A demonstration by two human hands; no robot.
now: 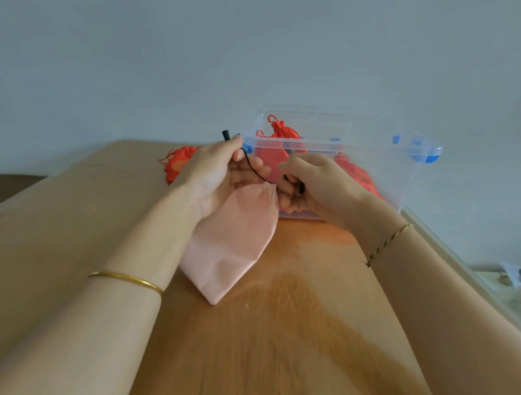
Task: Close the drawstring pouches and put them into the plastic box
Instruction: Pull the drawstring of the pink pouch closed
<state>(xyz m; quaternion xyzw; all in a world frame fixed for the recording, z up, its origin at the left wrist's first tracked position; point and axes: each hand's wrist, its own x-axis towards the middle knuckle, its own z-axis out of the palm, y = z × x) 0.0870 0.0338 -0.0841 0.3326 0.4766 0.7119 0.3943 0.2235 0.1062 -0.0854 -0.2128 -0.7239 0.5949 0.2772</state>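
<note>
Two hands work just before the plastic box (350,149) at the far edge of the table (287,355); bare wood lies nearer. The left hand (214,178) and right hand (319,189) each pinch the black cord (252,167) of the pink pouch (233,245).

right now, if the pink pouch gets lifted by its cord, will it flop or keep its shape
Probably flops: the pink pouch sags creased and flat, soft cloth. Likely light, since it shows no bulge. Its neck is gathered on the black cord, so it should dangle.
</note>
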